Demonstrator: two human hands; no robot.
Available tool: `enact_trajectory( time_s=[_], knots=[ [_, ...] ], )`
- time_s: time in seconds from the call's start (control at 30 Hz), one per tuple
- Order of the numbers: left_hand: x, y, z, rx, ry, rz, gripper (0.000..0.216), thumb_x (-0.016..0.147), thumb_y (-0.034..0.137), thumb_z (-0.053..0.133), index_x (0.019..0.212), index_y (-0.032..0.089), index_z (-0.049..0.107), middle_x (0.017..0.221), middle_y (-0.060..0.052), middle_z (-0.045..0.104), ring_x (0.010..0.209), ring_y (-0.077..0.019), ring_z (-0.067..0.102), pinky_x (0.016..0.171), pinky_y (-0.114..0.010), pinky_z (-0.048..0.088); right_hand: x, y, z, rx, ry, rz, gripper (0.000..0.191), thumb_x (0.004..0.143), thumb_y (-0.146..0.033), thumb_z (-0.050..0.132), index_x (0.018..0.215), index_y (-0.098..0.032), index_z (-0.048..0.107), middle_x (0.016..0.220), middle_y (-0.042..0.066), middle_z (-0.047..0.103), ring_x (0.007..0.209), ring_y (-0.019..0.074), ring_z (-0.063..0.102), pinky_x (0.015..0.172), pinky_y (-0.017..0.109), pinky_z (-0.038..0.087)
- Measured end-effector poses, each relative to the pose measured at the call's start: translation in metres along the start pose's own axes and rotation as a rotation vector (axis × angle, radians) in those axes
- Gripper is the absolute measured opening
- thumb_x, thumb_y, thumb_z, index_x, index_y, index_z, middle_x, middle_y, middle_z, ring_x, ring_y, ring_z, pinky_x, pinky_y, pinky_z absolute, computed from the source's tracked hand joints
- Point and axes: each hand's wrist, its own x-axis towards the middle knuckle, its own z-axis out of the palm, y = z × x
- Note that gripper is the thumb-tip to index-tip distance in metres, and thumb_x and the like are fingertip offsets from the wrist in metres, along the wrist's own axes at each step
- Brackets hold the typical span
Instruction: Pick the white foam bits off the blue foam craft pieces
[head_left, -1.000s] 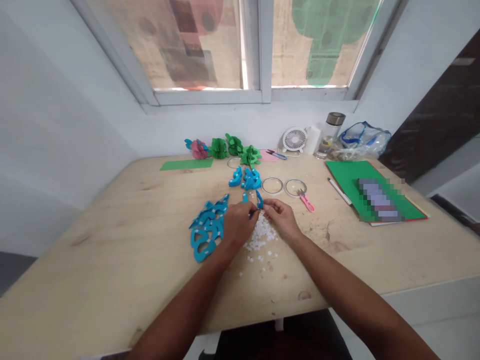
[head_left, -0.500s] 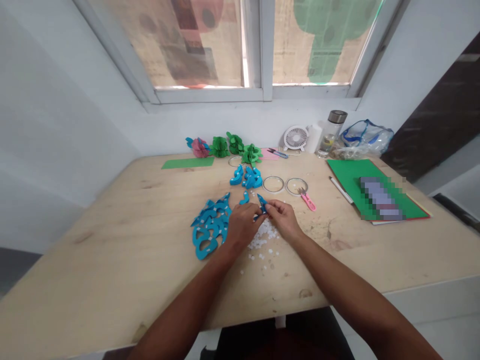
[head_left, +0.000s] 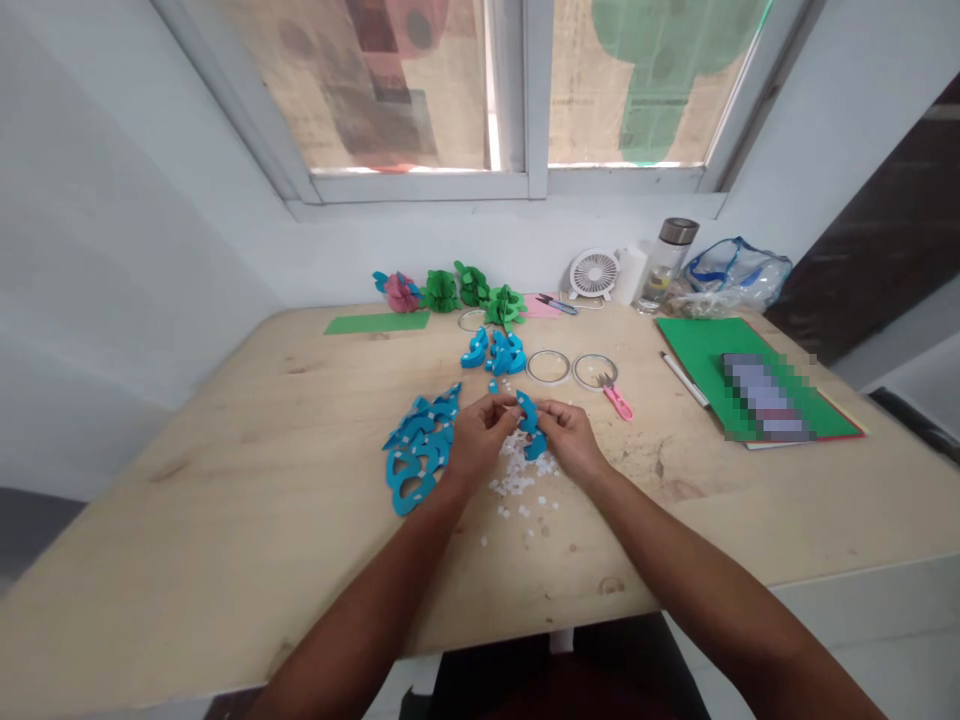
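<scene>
My left hand [head_left: 475,438] and my right hand [head_left: 568,436] meet over the middle of the wooden table [head_left: 225,480]. Both pinch one curved blue paper cut-out [head_left: 530,424], held upright between the fingertips. Under the hands lies a scatter of small white paper bits [head_left: 519,478]. A fanned stack of blue cut-outs [head_left: 418,450] with white tabs rests just left of my left hand. A small cluster of folded blue pieces [head_left: 495,353] sits a little farther back.
Two tape rings [head_left: 570,369] and pink snips [head_left: 616,400] lie behind my right hand. Green and pink paper flowers [head_left: 457,292] line the wall. A small fan [head_left: 592,273], bottle [head_left: 666,259], plastic bag [head_left: 733,277] and green sheets [head_left: 705,352] fill the right side.
The blue cut-out turned from edge-on to upright and wider between my fingers. Both hands stayed in place over the white bits.
</scene>
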Motion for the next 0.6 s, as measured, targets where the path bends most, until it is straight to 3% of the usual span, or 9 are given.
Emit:
enact_trajectory(
  time_s=[0.17,0.27,0.43,0.5,0.6],
  knots=[
    [-0.003,0.010,-0.001,-0.060,-0.006,-0.070,0.021,0.071,0.035,0.057,0.062,0.016,0.058,0.049,0.004,0.050,0.047,-0.0088,0.044,0.050,-0.022,0.038,-0.002,-0.007,0.002,-0.072,-0.069,-0.074,0.029,0.073,-0.045,0.063,0.070,-0.016,0.068,0.062,0.000,0.061,0.059,0.0123,0.054,0.053,0.022,0.042],
    [-0.005,0.013,0.000,-0.050,0.016,-0.084,0.022,0.070,0.037,0.057,0.061,0.017,0.056,0.048,0.003,0.048,0.047,-0.0092,0.043,0.049,-0.022,0.037,-0.003,-0.009,0.002,-0.113,-0.060,-0.082,0.035,0.075,-0.048,0.059,0.064,-0.016,0.065,0.060,0.000,0.060,0.056,0.0115,0.051,0.053,0.022,0.041],
    [0.000,0.008,-0.005,0.017,0.004,-0.068,0.025,0.072,0.040,0.054,0.067,0.017,0.058,0.051,0.002,0.051,0.047,-0.0101,0.045,0.048,-0.023,0.037,-0.004,-0.007,0.002,-0.079,-0.094,-0.020,0.034,0.069,-0.051,0.065,0.071,-0.017,0.068,0.061,0.000,0.064,0.056,0.0135,0.056,0.054,0.024,0.043],
    [0.007,0.003,-0.014,0.161,0.038,-0.019,0.025,0.075,0.040,0.051,0.074,0.017,0.061,0.058,0.000,0.058,0.053,-0.0127,0.052,0.053,-0.024,0.040,-0.002,-0.005,0.002,-0.061,-0.033,-0.004,0.032,0.067,-0.049,0.066,0.069,-0.017,0.068,0.058,0.000,0.064,0.052,0.0132,0.056,0.051,0.024,0.043],
    [0.017,-0.006,-0.030,0.589,0.107,0.090,0.022,0.077,0.032,0.050,0.081,0.017,0.064,0.073,-0.005,0.065,0.071,-0.0183,0.060,0.067,-0.028,0.043,0.001,-0.002,0.000,-0.021,0.072,0.014,0.028,0.067,-0.044,0.067,0.067,-0.016,0.068,0.055,0.000,0.063,0.048,0.0125,0.054,0.047,0.023,0.041]
  ],
)
